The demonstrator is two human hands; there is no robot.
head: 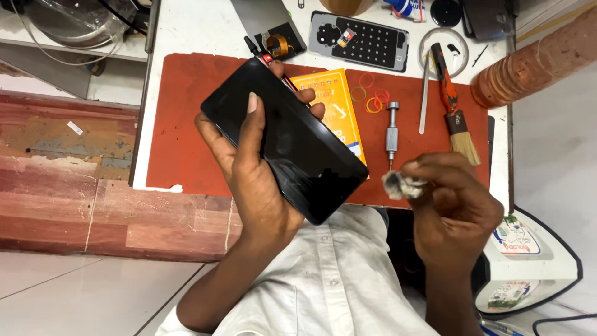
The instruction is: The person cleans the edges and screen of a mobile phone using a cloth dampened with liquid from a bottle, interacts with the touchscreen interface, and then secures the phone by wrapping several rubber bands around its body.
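My left hand (252, 171) grips a black phone (292, 143) with its dark glass screen facing up, thumb laid across the upper part of the screen, fingers curling round the far edge. The phone hangs tilted over the near edge of a red work mat (186, 124). To its right, my right hand (451, 199) pinches a small crumpled grey-white wipe (398, 185), held a short way off the phone's lower right corner and not touching it.
On the mat lie a yellow packet (339, 102), coloured rubber bands (373, 99), a metal screwdriver (391, 132), a thin metal spudger (424, 102) and a brush (457, 118). A phone back frame (360, 40) sits behind on the white table. A stack of brown cups (535, 62) stands at right.
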